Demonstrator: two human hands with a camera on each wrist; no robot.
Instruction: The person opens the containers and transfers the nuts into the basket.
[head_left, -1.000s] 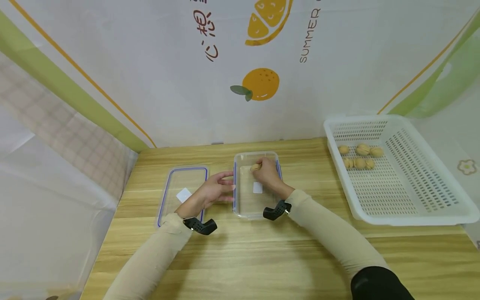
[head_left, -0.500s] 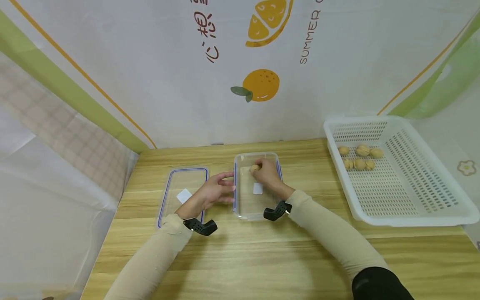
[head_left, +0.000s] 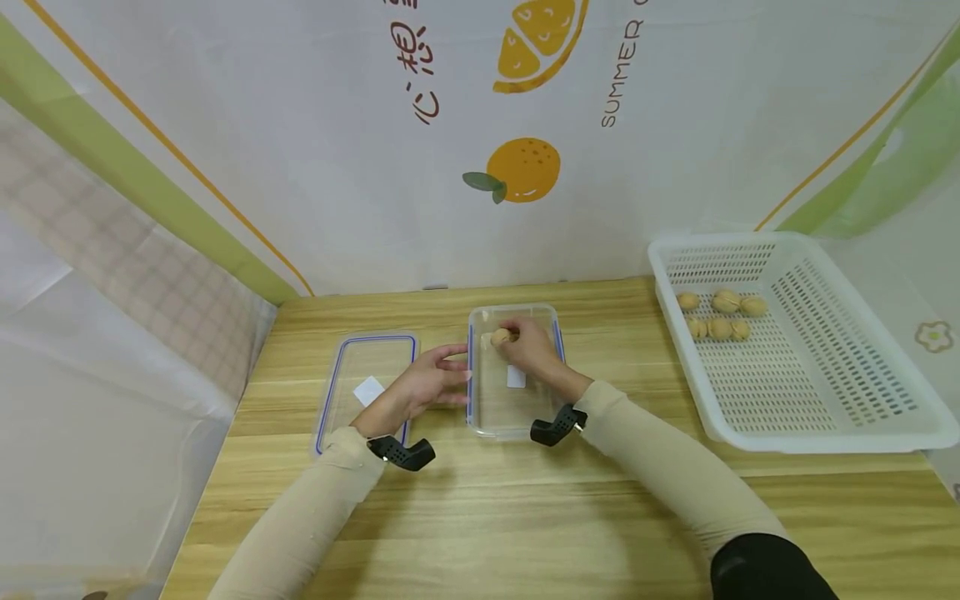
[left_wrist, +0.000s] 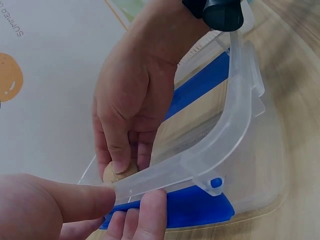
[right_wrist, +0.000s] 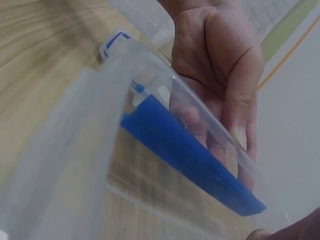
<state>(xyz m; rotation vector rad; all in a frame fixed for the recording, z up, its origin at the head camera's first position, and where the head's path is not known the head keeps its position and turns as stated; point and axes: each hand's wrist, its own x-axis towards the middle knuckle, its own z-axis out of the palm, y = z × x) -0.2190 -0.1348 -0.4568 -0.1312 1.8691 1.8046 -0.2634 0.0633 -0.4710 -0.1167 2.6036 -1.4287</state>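
Note:
In the head view, a clear plastic food container (head_left: pixel 491 421) with blue side latches stands uncovered on the table. My right hand (head_left: pixel 531 346) reaches into its far part and pinches a walnut (head_left: pixel 499 337) between thumb and fingers. The left wrist view also shows this walnut (left_wrist: pixel 120 172), partly hidden behind the container's rim. My left hand (head_left: pixel 429 380) rests its thumb and spread fingers against the container's left side from outside. In the right wrist view, the left hand's fingers (right_wrist: pixel 216 150) show through the clear wall near the blue latch (right_wrist: pixel 190 155).
Left of the container lies its clear lid (head_left: pixel 375 354) with a blue seal, partly under my left wrist. A white slotted basket (head_left: pixel 825 437) at the right holds several walnuts (head_left: pixel 720 328). A printed white cloth (head_left: pixel 375 208) hangs behind the wooden table (head_left: pixel 487 517).
The pinched walnut has shifted slightly left inside the container, and more of it shows from under my right fingers. My left hand stays at the container's side.

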